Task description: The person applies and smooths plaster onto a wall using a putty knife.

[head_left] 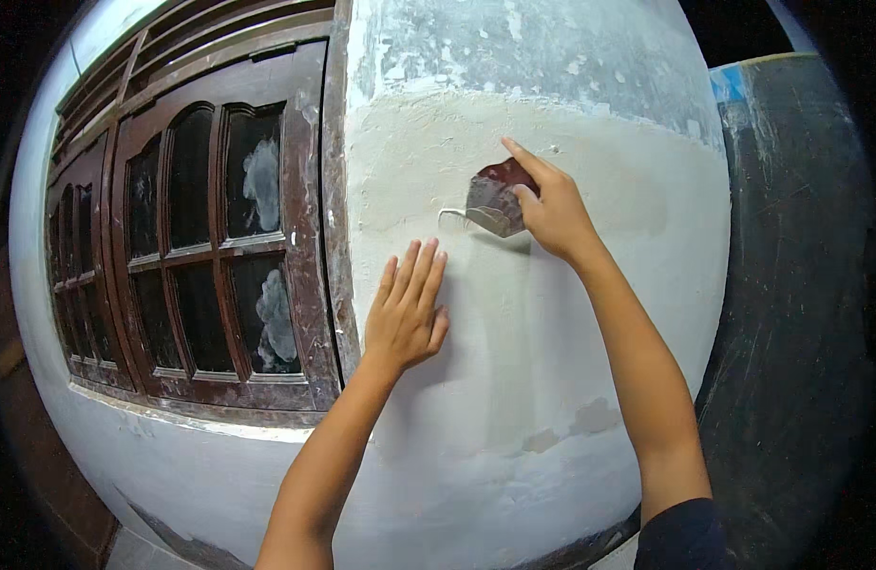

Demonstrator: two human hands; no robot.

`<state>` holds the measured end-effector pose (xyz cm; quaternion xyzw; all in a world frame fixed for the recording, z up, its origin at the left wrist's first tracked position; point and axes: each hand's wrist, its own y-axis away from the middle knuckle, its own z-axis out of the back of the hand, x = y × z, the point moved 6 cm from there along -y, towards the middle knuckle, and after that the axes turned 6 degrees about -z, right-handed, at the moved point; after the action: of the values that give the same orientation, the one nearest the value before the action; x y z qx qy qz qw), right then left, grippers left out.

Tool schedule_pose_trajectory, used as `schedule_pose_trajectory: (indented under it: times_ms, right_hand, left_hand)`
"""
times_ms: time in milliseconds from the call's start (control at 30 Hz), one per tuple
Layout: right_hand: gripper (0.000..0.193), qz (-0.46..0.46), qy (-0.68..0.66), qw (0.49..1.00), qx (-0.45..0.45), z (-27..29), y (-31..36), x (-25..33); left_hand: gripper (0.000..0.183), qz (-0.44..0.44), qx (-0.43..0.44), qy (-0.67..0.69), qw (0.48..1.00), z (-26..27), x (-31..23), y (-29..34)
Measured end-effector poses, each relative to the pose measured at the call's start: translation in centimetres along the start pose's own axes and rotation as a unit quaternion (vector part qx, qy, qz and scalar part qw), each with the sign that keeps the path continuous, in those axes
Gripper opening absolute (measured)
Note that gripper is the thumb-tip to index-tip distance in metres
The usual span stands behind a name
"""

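My right hand (550, 204) grips a dark putty knife (498, 198) with a broad blade, its index finger stretched along the top. The blade lies against the wall (590, 304), and a ridge of wet, pale putty (490, 220) sits at its lower edge. A thin curl of putty sticks out to the left of the blade. Lower and to the left, my left hand (408, 309) rests open against the wall with its fingers stretched upward, holding nothing. Cream-coloured putty (409, 161) covers a wide band of the wall around the knife. Whatever handle the knife has is hidden by my hand.
Left of the putty is a dark brown wooden window (224, 242) with glass panes, some smeared white. Bare grey-blue wall (542, 57) with flaking paint shows above. A dark scuffed panel (790, 285) stands at the right.
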<state>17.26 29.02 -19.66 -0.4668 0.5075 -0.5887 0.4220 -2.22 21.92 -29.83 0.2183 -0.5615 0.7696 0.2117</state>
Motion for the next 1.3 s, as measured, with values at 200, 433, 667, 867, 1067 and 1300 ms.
schedule_pose_trajectory:
  times_ms: [200, 433, 667, 867, 1067, 1300]
  right_hand:
    - [0.057, -0.038, 0.02, 0.998, -0.038, 0.5, -1.9, -1.7]
    - [0.056, 0.018, 0.07, 0.997, 0.004, -1.2, -1.9, -2.4]
    - [0.056, 0.01, 0.058, 0.998, 0.01, -1.7, -1.0, -2.7]
    - [0.055, -0.033, 0.002, 0.999, -0.026, -1.4, 0.0, -3.3]
    - [0.053, -0.019, -0.033, 0.997, -0.061, -0.7, -1.8, -3.1]
    - [0.052, 0.062, 0.03, 0.997, -0.045, -1.7, -5.5, -1.1]
  left_hand:
    - [0.075, 0.009, -0.006, -0.001, 1.0, -0.2, 0.0, 0.6]
    - [0.073, 0.011, -0.006, -0.027, 1.0, -0.1, -0.2, 0.7]
    - [0.072, 0.009, -0.02, -0.023, 0.999, 0.0, -0.1, 1.1]
    - [0.072, 0.012, -0.02, -0.023, 0.999, -0.1, -0.4, 1.5]
    - [0.072, 0.013, -0.018, -0.002, 1.0, -0.4, -0.4, 1.5]
    - [0.072, 0.009, -0.029, -0.005, 1.0, -0.2, -0.7, 1.4]
